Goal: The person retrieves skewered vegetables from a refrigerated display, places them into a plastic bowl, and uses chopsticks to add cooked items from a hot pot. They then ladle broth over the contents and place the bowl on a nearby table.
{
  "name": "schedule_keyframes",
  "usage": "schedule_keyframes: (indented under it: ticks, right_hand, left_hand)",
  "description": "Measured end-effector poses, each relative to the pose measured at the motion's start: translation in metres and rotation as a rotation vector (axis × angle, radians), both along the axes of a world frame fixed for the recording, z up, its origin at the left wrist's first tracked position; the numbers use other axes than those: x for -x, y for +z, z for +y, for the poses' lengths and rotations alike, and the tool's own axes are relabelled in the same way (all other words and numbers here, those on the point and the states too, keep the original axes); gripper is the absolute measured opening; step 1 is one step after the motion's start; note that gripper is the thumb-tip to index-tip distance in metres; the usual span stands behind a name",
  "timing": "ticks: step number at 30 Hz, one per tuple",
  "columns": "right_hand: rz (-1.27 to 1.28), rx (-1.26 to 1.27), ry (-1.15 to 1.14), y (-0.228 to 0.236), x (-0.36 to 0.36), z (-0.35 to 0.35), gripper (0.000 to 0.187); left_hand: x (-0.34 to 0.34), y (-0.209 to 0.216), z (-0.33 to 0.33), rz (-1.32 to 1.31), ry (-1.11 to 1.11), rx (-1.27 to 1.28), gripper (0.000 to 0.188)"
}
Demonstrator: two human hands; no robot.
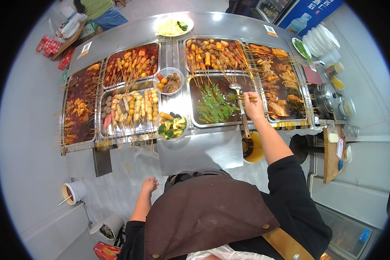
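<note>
Gripping right hand point(253, 105): fingers closed narrow on thin wooden sticks point(244, 98).
Left hand point(150, 185): low, fingers loosely parted.
Green vegetables point(214, 105): in dark broth point(196, 89), just left of the right hand.
Ladle point(235, 86): near the right hand.

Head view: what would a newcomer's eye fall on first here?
Probably the bright green vegetables in dark broth, right of centre, with the right hand gripping thin sticks at their right side. Next, the orange-brown skewered foods along the back and at both ends of the counter. Then the broccoli near the counter's front edge, left of the green vegetables.
</note>
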State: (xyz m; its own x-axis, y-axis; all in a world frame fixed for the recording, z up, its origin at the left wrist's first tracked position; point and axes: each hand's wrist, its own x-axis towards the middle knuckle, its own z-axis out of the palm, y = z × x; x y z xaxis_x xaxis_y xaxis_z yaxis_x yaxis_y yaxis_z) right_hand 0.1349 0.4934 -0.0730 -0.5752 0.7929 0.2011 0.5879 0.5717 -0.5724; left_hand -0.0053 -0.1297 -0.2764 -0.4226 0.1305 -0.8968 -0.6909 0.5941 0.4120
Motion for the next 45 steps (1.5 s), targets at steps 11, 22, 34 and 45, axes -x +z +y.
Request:
schedule_keyframes:
  ticks: [11,22,34,45]
  right_hand:
    - [0.572,0.504,-0.239,-0.009,-0.002,-0.013,0.028]
    - [0.282,0.264,0.014,-0.037,0.02,-0.066,0.031]
    - [0.053,0.03,0.099,0.032,-0.056,-0.028,0.026]
    - [0.365,0.197,-0.094,0.015,-0.045,-0.046,0.026]
  left_hand:
    - [-0.012,-0.033,-0.038,0.082,-0.132,-0.034,0.02]
    - [-0.009,0.004,0.005,-0.04,0.013,0.035,0.036]
    - [-0.015,-0.032,-0.036,0.073,-0.231,0.024,0.026]
    - [-0.017,0.013,0.007,0.0,0.053,0.019,0.029]
